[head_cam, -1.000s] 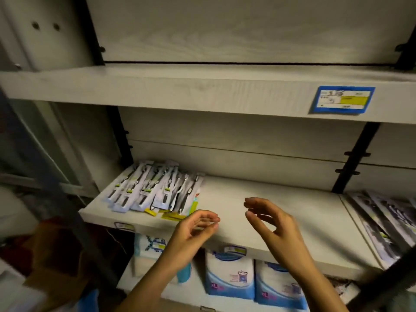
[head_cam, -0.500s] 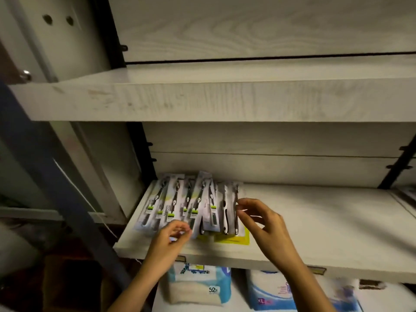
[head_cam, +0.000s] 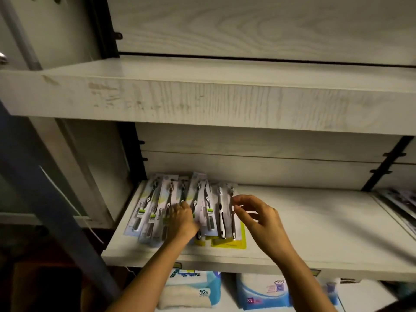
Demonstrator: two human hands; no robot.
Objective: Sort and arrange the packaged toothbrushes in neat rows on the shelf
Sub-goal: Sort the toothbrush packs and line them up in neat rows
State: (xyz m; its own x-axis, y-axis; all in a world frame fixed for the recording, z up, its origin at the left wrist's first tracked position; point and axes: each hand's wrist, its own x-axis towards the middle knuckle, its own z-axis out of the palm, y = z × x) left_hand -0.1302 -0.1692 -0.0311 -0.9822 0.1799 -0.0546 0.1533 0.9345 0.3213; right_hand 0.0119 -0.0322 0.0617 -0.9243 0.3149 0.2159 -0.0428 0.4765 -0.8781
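Reaching in since a second ago, my left hand (head_cam: 182, 219) now presses flat on the packaged toothbrushes (head_cam: 157, 206) at the left end of the shelf (head_cam: 315, 221). My right hand (head_cam: 258, 219) curls at the edge of the rightmost pack (head_cam: 226, 217), grip unclear. I judge the straightening is just starting.

Toothbrush packs (head_cam: 161, 212): I see them overlapping on the left end of the shelf (head_cam: 315, 221).
Soft packs (head_cam: 263, 293): under that shelf.
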